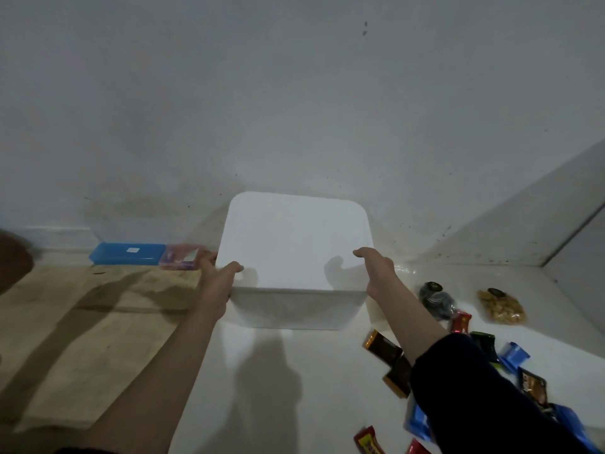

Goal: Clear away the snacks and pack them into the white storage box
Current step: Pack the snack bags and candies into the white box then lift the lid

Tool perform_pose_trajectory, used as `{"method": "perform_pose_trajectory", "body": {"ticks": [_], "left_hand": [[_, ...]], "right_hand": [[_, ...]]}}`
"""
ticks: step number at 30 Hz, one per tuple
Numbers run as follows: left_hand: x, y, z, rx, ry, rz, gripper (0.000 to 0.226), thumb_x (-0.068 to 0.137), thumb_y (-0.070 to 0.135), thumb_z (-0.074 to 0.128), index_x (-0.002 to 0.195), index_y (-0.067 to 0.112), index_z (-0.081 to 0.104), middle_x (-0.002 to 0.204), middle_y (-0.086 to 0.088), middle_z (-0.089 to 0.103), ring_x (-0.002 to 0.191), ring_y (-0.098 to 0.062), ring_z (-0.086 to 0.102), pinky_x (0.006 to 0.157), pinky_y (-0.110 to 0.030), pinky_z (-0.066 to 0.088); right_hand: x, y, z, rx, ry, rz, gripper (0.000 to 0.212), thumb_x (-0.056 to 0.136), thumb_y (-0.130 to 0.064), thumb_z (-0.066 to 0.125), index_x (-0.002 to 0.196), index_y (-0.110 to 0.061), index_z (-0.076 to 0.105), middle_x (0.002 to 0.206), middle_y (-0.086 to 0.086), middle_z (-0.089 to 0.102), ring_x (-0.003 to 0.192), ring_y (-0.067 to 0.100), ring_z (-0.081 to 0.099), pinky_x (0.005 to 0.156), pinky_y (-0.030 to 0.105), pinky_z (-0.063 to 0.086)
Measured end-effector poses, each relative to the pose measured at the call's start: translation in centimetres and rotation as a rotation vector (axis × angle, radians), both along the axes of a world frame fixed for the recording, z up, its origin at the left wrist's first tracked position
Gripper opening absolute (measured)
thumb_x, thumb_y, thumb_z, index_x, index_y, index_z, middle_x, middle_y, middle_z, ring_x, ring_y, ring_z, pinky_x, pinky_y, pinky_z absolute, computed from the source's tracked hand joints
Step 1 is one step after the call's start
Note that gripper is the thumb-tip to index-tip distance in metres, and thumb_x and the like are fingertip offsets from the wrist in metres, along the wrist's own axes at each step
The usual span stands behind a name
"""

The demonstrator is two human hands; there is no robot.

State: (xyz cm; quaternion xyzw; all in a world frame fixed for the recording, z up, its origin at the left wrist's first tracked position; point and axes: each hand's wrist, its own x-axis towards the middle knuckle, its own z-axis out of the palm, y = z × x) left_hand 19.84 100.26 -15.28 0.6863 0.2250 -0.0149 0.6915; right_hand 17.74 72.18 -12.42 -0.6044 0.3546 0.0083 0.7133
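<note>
Plainly, you are near the start of the job. From the head camera, the white plastic storage box with rounded corners (pixel 294 257) stands on the white table (pixel 262 371) against the pale wall (pixel 294 93), and its top reads as one bright blank surface; I cannot tell whether that is a lid or the bare inside. Either way, no snack shows in it.

Your left hand (pixel 217 276) grips the box's left edge, thumb curled over the top and fingers round the side. Your right hand (pixel 376 271) holds the right edge the same way, thumb hooked over the rim, its fingers hidden behind the wall of the box. Both hands are wrapped on the box, so I judge you are placing or steadying it, not yet packing.

All the snacks still lie loose on the table to your right: a clear bag of yellow nuts (pixel 501 306), a dark round-patterned packet (pixel 437 299) just beside the box's near right corner, a small red wrapper (pixel 461 322), brown-and-gold chocolate bars (pixel 386 347), a blue foil packet (pixel 514 353), and more red wrappers (pixel 368 440) at the bottom edge, partly under your dark sleeve (pixel 474 388).

To the left, a blue plastic case (pixel 127 253) and a pinkish translucent box (pixel 181 257) sit by the wall.
</note>
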Motion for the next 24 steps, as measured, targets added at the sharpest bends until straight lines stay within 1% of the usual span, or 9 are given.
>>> {"method": "perform_pose_trajectory", "body": {"ticks": [2,4,9,12,14,17,19,21,24], "left_hand": [[-0.2,0.0,0.1,-0.056,-0.011,-0.011,0.05,0.081,0.017,0.061,0.12,0.035,0.034,0.112,0.005,0.048,0.088,-0.015,0.046,0.076,-0.037,0.039],[-0.6,0.1,0.4,-0.11,-0.024,-0.019,0.048,0.087,0.019,0.058,0.123,0.035,0.032,0.115,0.006,0.046,0.096,-0.018,0.045,0.076,-0.037,0.039],[-1.2,0.0,1.7,-0.101,-0.071,-0.062,0.045,0.095,0.036,0.051,0.133,0.031,0.027,0.123,0.009,0.038,0.109,-0.021,0.04,0.086,-0.049,0.042],[-1.3,0.4,1.9,-0.108,-0.064,-0.094,0.046,0.093,0.042,0.051,0.132,0.036,0.029,0.132,0.012,0.033,0.117,-0.022,0.036,0.095,-0.057,0.041],[-1.8,0.3,2.1,-0.119,-0.08,-0.089,0.044,0.092,0.043,0.052,0.129,0.037,0.03,0.137,0.012,0.031,0.12,-0.023,0.036,0.097,-0.06,0.039],[-2.9,-0.2,2.6,-0.119,-0.124,-0.016,0.042,0.093,0.04,0.051,0.129,0.032,0.032,0.134,0.009,0.031,0.119,-0.023,0.036,0.095,-0.053,0.041],[-4.2,-0.1,2.7,-0.046,-0.185,0.029,0.045,0.09,0.044,0.054,0.128,0.029,0.035,0.135,0.005,0.037,0.124,-0.024,0.04,0.101,-0.049,0.041],[-6.2,0.1,2.6,0.03,-0.27,0.073,0.055,0.085,0.043,0.062,0.13,0.019,0.04,0.135,-0.001,0.047,0.126,-0.024,0.046,0.103,-0.045,0.043],[-10.7,0.5,1.8,0.074,-0.265,0.221,0.048,0.083,0.028,0.07,0.122,0.006,0.05,0.122,-0.006,0.059,0.109,-0.023,0.058,0.087,-0.031,0.047]], "right_hand": [[-0.6,0.3,0.8,0.017,-0.016,-0.007,0.074,0.064,-0.026,0.071,0.131,-0.009,0.043,0.137,0.01,0.043,0.126,0.031,0.042,0.106,0.048,0.037],[-0.8,0.2,0.9,0.049,-0.055,-0.018,0.057,0.077,-0.017,0.066,0.13,-0.007,0.046,0.141,0.007,0.04,0.133,0.028,0.034,0.109,0.044,0.029],[-1.2,-0.2,0.8,0.124,-0.136,-0.062,0.034,0.08,-0.011,0.062,0.112,-0.011,0.054,0.14,0.005,0.041,0.134,0.025,0.032,0.114,0.047,0.025],[-1.7,-0.3,1.1,0.151,-0.19,-0.055,0.057,0.074,-0.016,0.067,0.126,-0.012,0.046,0.138,0.001,0.038,0.133,0.022,0.03,0.114,0.045,0.023],[-2.2,-0.3,1.6,0.114,-0.226,-0.052,0.06,0.079,-0.013,0.065,0.132,-0.014,0.035,0.131,0.001,0.04,0.13,0.021,0.032,0.112,0.041,0.025],[-3.5,0.2,2.6,0.04,-0.226,-0.033,0.059,0.084,-0.019,0.066,0.13,-0.019,0.029,0.123,0.004,0.047,0.123,0.022,0.041,0.108,0.042,0.033],[-5.4,1.0,3.8,-0.01,-0.233,-0.043,0.059,0.087,-0.026,0.065,0.132,-0.02,0.027,0.112,0.0,0.048,0.111,0.019,0.044,0.096,0.034,0.036],[-8.1,2.1,4.5,-0.055,-0.245,-0.073,0.058,0.088,-0.027,0.063,0.133,-0.02,0.027,0.113,0.0,0.048,0.105,0.018,0.046,0.09,0.031,0.037],[-12.8,4.0,3.8,-0.107,-0.243,-0.121,0.057,0.089,-0.027,0.063,0.137,-0.017,0.033,0.124,0.002,0.049,0.109,0.018,0.048,0.091,0.032,0.04]]}}
